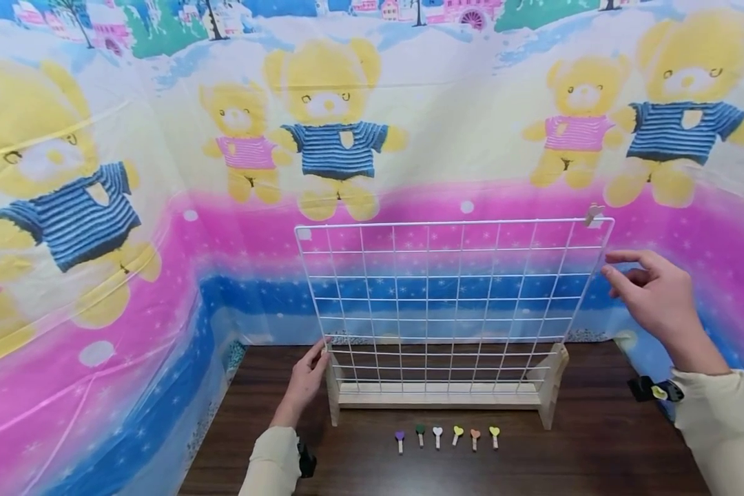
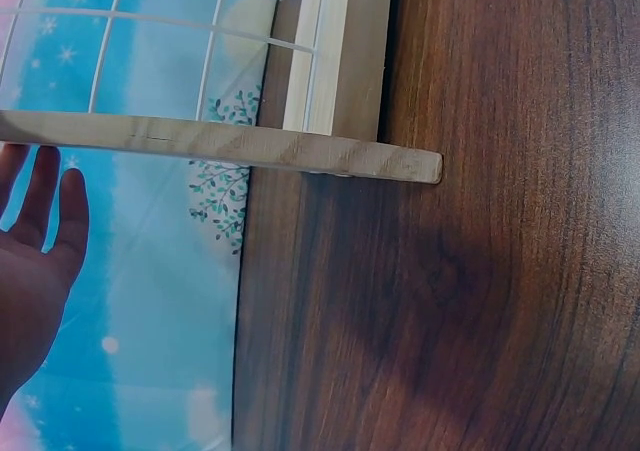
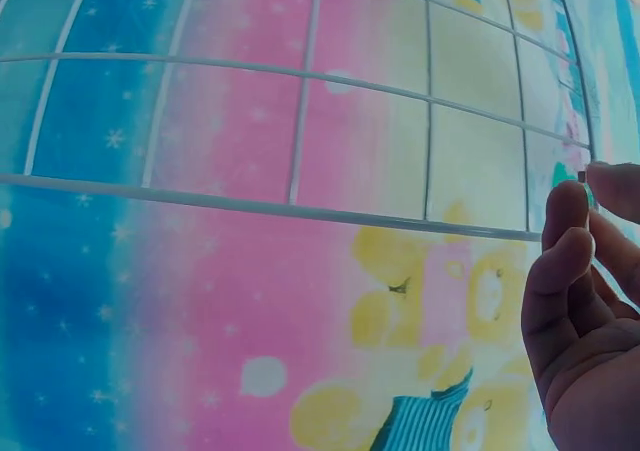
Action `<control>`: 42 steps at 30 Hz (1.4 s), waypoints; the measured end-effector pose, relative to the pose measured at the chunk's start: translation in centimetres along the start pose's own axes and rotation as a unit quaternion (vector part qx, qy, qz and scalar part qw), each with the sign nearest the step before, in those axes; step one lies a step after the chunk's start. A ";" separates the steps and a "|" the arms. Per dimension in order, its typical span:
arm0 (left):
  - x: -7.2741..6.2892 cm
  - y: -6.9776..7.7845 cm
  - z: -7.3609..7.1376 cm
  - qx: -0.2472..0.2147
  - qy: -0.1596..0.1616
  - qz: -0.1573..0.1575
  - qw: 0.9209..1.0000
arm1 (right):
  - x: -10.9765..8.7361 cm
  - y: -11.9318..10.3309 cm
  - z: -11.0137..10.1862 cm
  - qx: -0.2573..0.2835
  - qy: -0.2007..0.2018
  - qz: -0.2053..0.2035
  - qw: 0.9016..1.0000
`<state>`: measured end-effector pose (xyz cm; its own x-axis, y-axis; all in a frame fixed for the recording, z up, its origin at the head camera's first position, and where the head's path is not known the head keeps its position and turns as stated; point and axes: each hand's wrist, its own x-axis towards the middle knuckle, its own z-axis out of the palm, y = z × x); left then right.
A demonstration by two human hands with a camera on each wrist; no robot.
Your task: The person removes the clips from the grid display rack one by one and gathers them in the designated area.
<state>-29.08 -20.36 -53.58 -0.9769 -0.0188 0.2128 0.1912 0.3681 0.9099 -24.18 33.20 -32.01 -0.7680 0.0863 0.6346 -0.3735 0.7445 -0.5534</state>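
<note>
A white wire grid (image 1: 428, 299) stands upright in a wooden base (image 1: 440, 398). Beside the base's left upright is my left hand (image 1: 304, 382); in the left wrist view its extended fingers (image 2: 72, 221) touch the wood's edge, and the thumb is out of sight. Near the grid's top right corner, a clothespin with a pale heart (image 1: 593, 214) is clipped on the wire. Just below and right of it hovers my right hand (image 1: 654, 296), thumb and index finger bent toward each other with a gap. A tiny dark bit shows by those fingertips in the right wrist view.
In front of the base, several heart-topped clothespins lie in a row on the dark wood table (image 1: 359, 461): purple (image 1: 399, 441), green (image 1: 420, 434), white (image 1: 437, 437), yellow (image 1: 457, 434), orange (image 1: 474, 438) and another yellow (image 1: 494, 437). A bear-printed cloth (image 1: 446, 131) hangs behind and at the sides.
</note>
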 end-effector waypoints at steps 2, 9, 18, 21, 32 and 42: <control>0.1 0.0 0.0 -0.001 0.000 -0.001 1.000 | 0.4 -0.2 -0.1 0.013 0.013 0.000 1.000; -0.2 0.9 -0.3 -0.011 -0.004 -0.003 1.000 | 2.3 -1.8 -0.6 0.031 0.035 0.020 0.999; -0.1 0.0 0.0 -0.005 0.003 -0.015 1.000 | 4.5 -3.7 -0.9 0.064 0.009 0.019 0.998; -0.1 -0.1 0.0 -0.003 0.002 -0.017 1.000 | 4.9 -4.0 -0.8 0.059 -0.006 0.010 0.998; -0.4 1.1 -0.3 -0.024 -0.010 0.006 1.000 | 5.9 -4.6 -0.4 0.121 -0.049 -0.007 0.991; -0.1 0.7 -0.2 -0.010 -0.010 0.005 1.000 | 6.5 -4.3 -0.7 0.150 -0.038 0.012 0.988</control>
<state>-28.85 -20.28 -52.92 -0.9767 0.0030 0.2145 0.2021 0.3488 0.9152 -27.19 30.97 -25.14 -0.8108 0.0430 0.5837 -0.4835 0.5128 -0.7094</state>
